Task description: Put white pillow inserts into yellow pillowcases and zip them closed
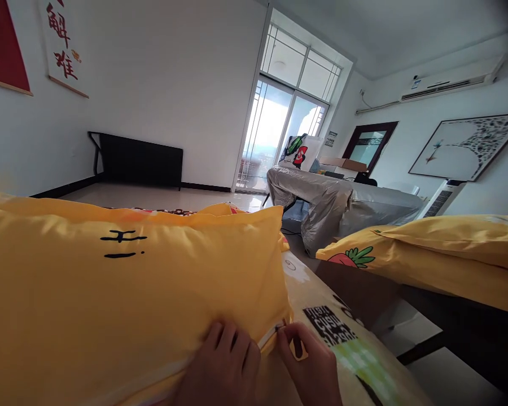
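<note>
A large yellow pillow [165, 282] with black lettering, "Hi", printed on it fills the lower left of the view. A pale zipper [267, 337] runs along its near edge and up to its right corner. My left hand [220, 363] grips the pillow's edge beside the zipper, fingers curled over the fabric. Just to the right, my right hand [307, 361] is closed in a pinch at the zipper's pull, near the corner. The pull itself is mostly covered by the fingertips. Under the pillow lies a patterned bedspread [364, 344] with a black printed patch.
Another yellow pillow [440, 254] with a carrot print lies on a dark surface [385, 287] at the right. Farther back stand a table under a grey plastic cover [330, 197] and a black folded panel [139, 160] against the wall.
</note>
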Motion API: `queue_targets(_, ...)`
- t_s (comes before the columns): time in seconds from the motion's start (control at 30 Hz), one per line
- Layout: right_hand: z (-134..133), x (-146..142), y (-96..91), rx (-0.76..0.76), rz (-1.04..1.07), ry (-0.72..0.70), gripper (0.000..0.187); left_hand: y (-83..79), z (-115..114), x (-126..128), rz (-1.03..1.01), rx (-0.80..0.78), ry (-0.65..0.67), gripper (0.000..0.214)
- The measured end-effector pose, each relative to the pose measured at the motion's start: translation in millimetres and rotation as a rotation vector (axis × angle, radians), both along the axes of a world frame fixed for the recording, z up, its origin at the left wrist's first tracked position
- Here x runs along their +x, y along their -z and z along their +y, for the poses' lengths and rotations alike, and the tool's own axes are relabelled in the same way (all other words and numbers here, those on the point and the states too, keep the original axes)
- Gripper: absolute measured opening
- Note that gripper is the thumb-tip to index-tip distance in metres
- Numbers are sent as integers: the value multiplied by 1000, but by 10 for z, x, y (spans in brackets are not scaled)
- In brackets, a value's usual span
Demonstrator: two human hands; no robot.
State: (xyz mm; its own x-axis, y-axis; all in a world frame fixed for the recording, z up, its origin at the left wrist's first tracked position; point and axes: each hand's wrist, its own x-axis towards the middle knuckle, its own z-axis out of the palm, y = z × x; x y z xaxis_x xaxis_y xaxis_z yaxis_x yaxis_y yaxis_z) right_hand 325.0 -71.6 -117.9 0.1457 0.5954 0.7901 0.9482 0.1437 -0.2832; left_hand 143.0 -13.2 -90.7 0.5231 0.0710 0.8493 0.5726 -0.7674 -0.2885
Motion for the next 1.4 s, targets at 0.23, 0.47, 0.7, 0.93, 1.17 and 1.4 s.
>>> queue_targets(0.23,-3,107,64,-233,67,118,32,55,4,-50,83,25,25,14)
queue_targets(0.47,32,130,-138,-384,-83,196,22,-6,-22,-89,95,81,99,10)
queue_targets(0.7,16,57,-398,-461,-427,381,19,51,-68,-36,74,138,140,9)
queue_targets(0.93,-12,82,-401,-421,-343,250,18,146,-42,-93,162,129,115,9)
queue_targets(1.17,-153,403,-301,-531,-7,-244,19,13,-13,-119,20,41,148,21)
queue_targets(1.4,-117,397,-174,-357,-168,-335,16,-22,0,-105,21,-5,151,26)
